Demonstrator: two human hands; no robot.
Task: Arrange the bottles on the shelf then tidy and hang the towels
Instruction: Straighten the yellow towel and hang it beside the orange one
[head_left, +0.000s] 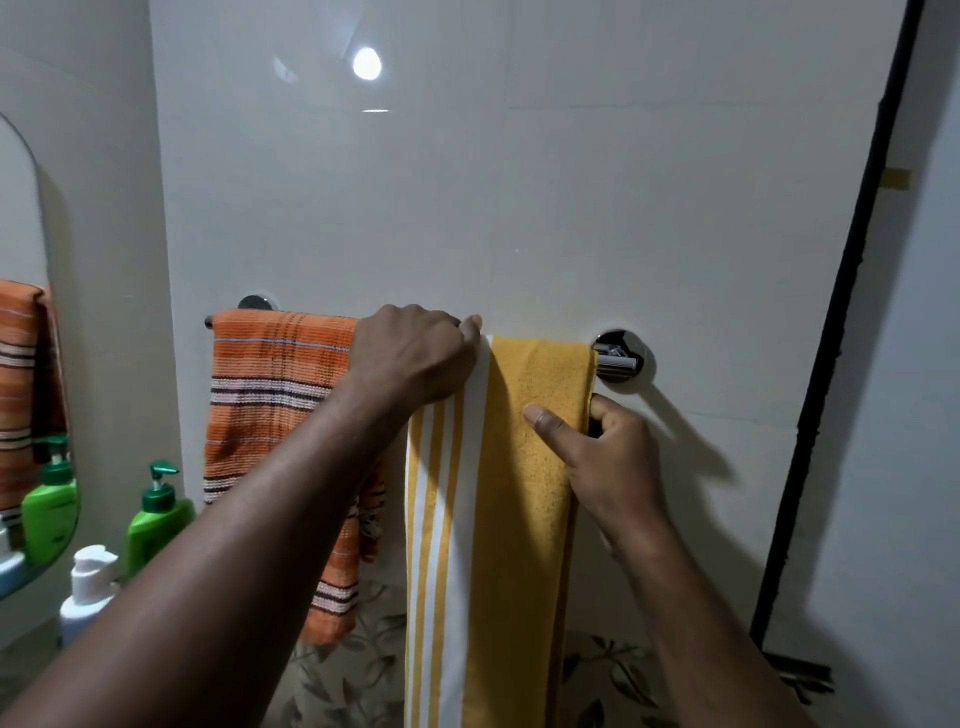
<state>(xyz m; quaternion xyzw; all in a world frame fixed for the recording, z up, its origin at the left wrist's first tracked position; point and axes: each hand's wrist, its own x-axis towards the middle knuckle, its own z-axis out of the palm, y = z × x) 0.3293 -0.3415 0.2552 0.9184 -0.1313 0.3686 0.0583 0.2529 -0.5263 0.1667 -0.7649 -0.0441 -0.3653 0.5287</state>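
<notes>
**A:** which step is this?

**B:** towel part, I reckon. The yellow striped towel (519, 519) hangs over the towel bar (615, 362), right beside the orange striped towel (270, 395). The left grip (415, 358) is curled over its top at the bar. The right grip (608, 457) pinches its right edge, thumb in front.

**A:** next?

**B:** probably tug that edge straight and smooth it flat. Needs a gentle pull or it'll slide off.

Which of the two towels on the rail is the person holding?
The yellow towel with white stripes, at the right end of the rail: the left hand grips its top and the right hand pinches its edge. The orange towel hangs beside it.
</notes>
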